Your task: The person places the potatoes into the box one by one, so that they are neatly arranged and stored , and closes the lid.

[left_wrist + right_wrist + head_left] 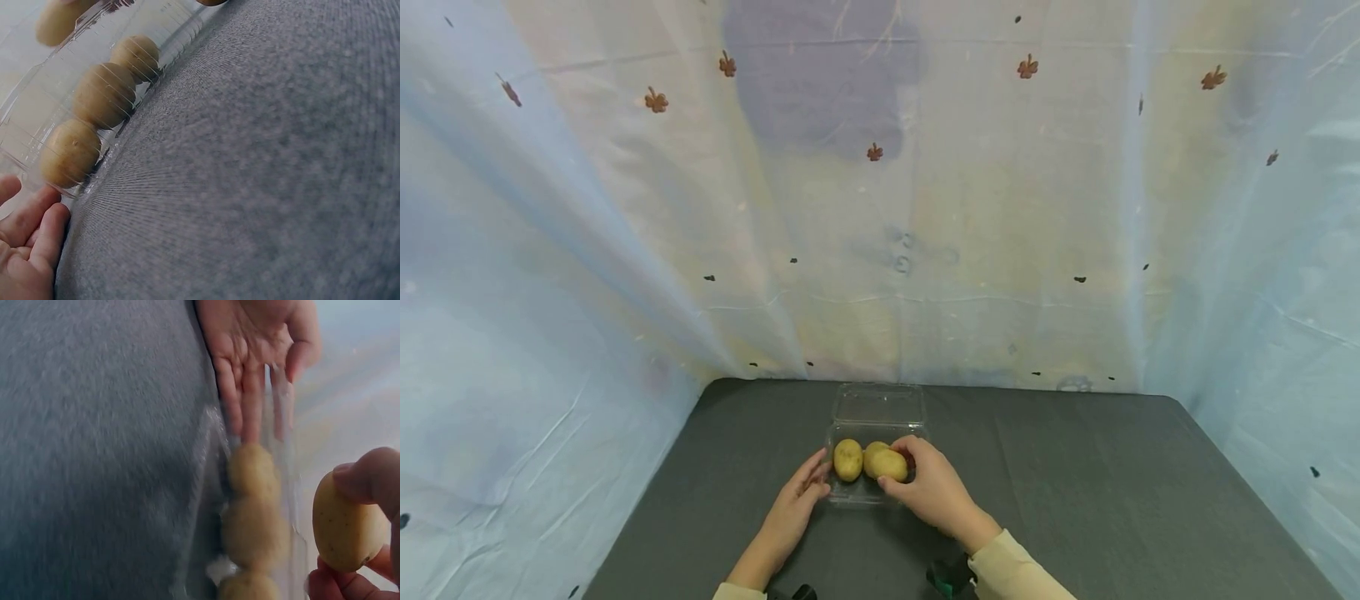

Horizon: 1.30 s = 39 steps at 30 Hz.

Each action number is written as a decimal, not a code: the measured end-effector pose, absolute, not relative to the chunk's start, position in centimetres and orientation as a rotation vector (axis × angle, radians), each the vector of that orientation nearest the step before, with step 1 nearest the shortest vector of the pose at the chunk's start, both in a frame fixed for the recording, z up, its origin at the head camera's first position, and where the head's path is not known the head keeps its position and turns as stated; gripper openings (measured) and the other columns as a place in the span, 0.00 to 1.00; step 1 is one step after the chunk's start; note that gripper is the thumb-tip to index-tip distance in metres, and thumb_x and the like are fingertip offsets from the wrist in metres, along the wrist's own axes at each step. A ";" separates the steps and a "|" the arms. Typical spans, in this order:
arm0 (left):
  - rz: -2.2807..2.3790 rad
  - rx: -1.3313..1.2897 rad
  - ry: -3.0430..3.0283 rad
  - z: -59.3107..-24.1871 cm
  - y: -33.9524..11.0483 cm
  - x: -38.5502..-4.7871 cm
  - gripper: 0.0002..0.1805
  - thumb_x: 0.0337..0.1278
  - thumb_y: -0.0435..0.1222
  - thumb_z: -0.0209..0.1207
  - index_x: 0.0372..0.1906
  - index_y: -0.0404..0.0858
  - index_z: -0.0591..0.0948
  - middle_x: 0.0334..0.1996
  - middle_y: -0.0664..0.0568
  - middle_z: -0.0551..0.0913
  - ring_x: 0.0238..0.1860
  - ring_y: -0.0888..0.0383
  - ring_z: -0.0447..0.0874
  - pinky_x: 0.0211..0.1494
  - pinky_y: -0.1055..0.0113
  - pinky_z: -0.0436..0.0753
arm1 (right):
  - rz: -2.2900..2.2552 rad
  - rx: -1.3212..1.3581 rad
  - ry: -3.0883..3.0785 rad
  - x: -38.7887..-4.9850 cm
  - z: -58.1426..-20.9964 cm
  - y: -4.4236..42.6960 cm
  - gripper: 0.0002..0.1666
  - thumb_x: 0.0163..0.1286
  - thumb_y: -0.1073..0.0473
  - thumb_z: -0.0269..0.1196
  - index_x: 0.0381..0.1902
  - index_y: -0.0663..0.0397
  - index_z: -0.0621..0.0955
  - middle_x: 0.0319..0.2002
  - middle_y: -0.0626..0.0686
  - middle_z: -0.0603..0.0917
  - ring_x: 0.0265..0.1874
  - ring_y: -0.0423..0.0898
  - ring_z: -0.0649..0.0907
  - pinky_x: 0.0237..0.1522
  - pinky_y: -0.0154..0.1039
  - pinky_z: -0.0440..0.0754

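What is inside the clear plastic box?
Three potatoes show inside the box. In the head view, the right hand and its held potato cover what lies beneath them.

One view up high, two in close by the clear box.
The head camera looks forward and down across the surface to the patterned curtain; the left wrist's looks, tilted, at the box's side; the right wrist's looks along the box toward the left hand. Both wrist views share the row of potatoes.

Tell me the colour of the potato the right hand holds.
The potato is yellowish-brown, clearest in the right wrist view.
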<state>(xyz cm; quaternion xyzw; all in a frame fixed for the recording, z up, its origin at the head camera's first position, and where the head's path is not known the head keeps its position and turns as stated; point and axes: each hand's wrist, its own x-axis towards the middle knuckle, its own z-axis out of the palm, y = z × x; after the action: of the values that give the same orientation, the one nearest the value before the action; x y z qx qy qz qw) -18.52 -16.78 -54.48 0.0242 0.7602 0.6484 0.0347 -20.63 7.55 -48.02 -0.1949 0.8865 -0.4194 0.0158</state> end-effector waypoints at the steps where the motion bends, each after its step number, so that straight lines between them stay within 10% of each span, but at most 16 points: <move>1: 1.991 0.074 2.345 -54.5 -16.8 -18.5 0.31 0.69 0.36 0.49 0.74 0.43 0.59 0.68 0.43 0.68 0.71 0.44 0.59 0.71 0.43 0.58 | -1.291 -0.601 2.759 -20.7 -48.2 7.2 0.28 0.62 0.44 0.69 0.54 0.50 0.75 0.45 0.47 0.78 0.40 0.42 0.79 0.39 0.39 0.81; 39: 2.006 0.091 2.337 -54.7 -17.0 -18.6 0.32 0.66 0.35 0.51 0.74 0.43 0.60 0.66 0.43 0.70 0.69 0.46 0.64 0.70 0.46 0.62 | -1.193 -0.761 2.720 -21.4 -49.2 4.3 0.24 0.63 0.43 0.68 0.52 0.47 0.79 0.39 0.40 0.80 0.34 0.36 0.78 0.33 0.36 0.78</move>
<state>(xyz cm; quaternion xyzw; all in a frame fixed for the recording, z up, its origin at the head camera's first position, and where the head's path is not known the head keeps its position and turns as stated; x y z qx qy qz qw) -18.56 -17.02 -54.69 0.0294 0.7582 0.6507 0.0300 -21.38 4.28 -49.21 -0.2481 0.8865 -0.3888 0.0376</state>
